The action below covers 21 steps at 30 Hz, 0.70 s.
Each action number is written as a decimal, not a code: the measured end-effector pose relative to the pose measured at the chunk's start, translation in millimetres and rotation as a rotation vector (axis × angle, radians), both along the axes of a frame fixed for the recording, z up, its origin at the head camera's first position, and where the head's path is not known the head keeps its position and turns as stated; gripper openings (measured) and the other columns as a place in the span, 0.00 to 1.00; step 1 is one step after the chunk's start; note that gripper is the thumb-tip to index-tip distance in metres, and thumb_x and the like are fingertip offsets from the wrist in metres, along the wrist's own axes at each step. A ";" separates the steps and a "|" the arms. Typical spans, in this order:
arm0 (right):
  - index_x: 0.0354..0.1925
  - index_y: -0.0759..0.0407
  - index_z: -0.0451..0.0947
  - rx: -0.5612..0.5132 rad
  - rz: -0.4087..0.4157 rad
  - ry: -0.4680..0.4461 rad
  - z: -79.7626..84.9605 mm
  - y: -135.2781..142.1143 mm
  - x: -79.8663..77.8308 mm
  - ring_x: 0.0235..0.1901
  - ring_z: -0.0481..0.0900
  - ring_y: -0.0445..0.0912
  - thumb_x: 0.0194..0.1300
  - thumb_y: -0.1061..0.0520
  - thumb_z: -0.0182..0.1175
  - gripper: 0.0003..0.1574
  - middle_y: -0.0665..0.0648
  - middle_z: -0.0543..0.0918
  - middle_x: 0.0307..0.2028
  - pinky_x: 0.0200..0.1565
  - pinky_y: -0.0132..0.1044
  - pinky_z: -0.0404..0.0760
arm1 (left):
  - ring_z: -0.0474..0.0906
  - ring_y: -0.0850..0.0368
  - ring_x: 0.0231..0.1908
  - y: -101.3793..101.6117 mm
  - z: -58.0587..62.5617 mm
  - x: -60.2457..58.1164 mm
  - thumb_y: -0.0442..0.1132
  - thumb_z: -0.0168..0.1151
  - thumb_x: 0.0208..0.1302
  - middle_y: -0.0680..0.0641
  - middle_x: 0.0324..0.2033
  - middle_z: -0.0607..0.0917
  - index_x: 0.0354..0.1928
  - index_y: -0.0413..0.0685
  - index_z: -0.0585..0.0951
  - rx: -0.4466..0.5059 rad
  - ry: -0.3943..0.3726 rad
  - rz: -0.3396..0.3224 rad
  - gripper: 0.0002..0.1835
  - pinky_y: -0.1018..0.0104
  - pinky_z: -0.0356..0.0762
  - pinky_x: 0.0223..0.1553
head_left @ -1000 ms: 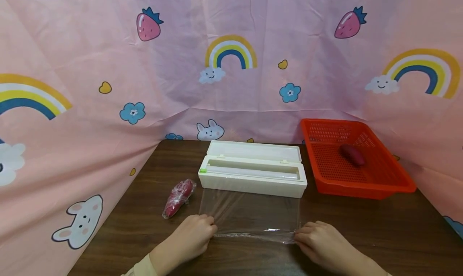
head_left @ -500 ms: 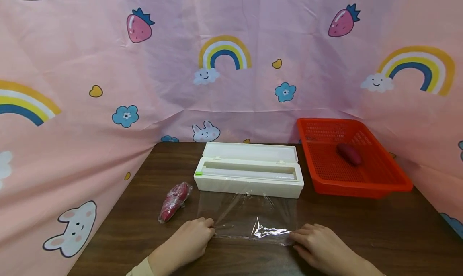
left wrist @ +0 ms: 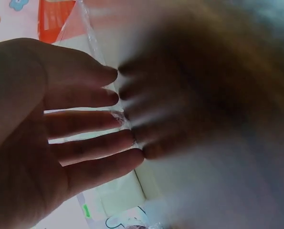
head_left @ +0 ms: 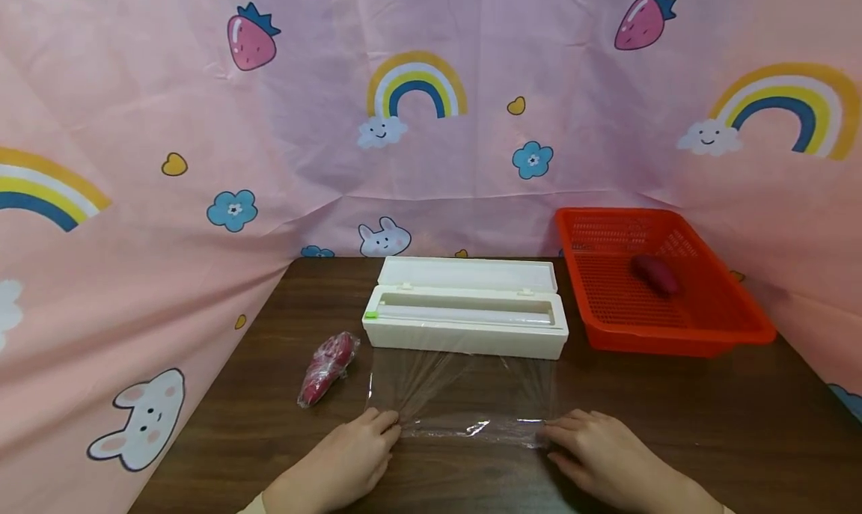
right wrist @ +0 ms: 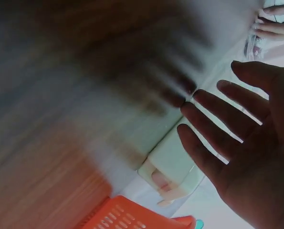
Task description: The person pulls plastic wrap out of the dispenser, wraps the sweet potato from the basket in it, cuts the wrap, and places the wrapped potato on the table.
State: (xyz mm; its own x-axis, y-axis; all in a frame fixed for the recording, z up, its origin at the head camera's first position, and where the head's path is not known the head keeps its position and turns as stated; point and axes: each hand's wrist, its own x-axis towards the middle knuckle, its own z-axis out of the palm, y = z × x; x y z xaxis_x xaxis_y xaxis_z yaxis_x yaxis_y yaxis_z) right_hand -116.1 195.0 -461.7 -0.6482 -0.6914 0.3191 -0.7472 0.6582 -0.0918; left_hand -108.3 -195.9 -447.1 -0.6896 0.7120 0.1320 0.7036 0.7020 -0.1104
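A sheet of cling film (head_left: 465, 402) runs from the roll in the white dispenser box (head_left: 465, 340) down onto the dark table. At the sheet's near left corner, my left hand (head_left: 346, 458) presses the edge down with fairly straight fingers. My right hand (head_left: 599, 454) does likewise at the near right corner; in the right wrist view its thumb (right wrist: 249, 74) stands apart from the other fingers. Fingertips of the left hand (left wrist: 79, 124) touch the table in the left wrist view. The box lid (head_left: 468, 274) is flipped back, showing the white roll (head_left: 465, 314).
Left of the box lies a reddish thing wrapped in film (head_left: 328, 368), shaped like a sweet potato. An orange-red plastic basket (head_left: 680, 342) at the right holds a bare purplish-red one (head_left: 655, 274). A printed cloth (head_left: 431, 162) hangs behind the table.
The film's glints and creases have shifted as its near edge comes down against the table. Both hands have stayed near the same corners, fingers less bent. The head view has shifted slightly.
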 end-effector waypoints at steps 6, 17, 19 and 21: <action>0.51 0.51 0.86 -0.185 -0.058 -0.067 12.8 1.9 -0.5 0.42 0.86 0.35 0.62 0.54 0.72 0.17 0.43 0.89 0.43 0.39 0.38 0.86 | 0.82 0.57 0.41 -1.5 3.7 -5.0 0.39 0.72 0.61 0.48 0.44 0.84 0.49 0.41 0.84 0.073 -0.021 -0.024 0.16 0.67 0.84 0.39; 0.43 0.52 0.87 -0.395 -0.295 -0.082 25.6 6.6 -3.5 0.35 0.80 0.30 0.59 0.60 0.73 0.12 0.40 0.87 0.37 0.35 0.33 0.83 | 0.81 0.61 0.43 -19.7 13.9 1.1 0.35 0.73 0.56 0.55 0.42 0.85 0.44 0.46 0.86 0.246 0.052 -0.063 0.13 0.65 0.84 0.42; 0.45 0.53 0.87 -0.408 -0.345 -0.056 27.2 5.3 -6.3 0.36 0.82 0.34 0.60 0.59 0.72 0.13 0.43 0.88 0.38 0.37 0.36 0.83 | 0.80 0.62 0.42 -21.8 13.9 1.6 0.34 0.72 0.56 0.57 0.41 0.85 0.43 0.47 0.87 0.262 0.057 -0.084 0.12 0.67 0.83 0.40; 0.46 0.54 0.87 -0.414 -0.383 -0.048 28.2 4.8 -8.1 0.36 0.83 0.37 0.60 0.59 0.72 0.14 0.44 0.88 0.39 0.38 0.38 0.84 | 0.80 0.63 0.41 -23.0 13.2 1.7 0.35 0.73 0.56 0.57 0.40 0.85 0.43 0.48 0.87 0.271 0.052 -0.091 0.11 0.69 0.82 0.39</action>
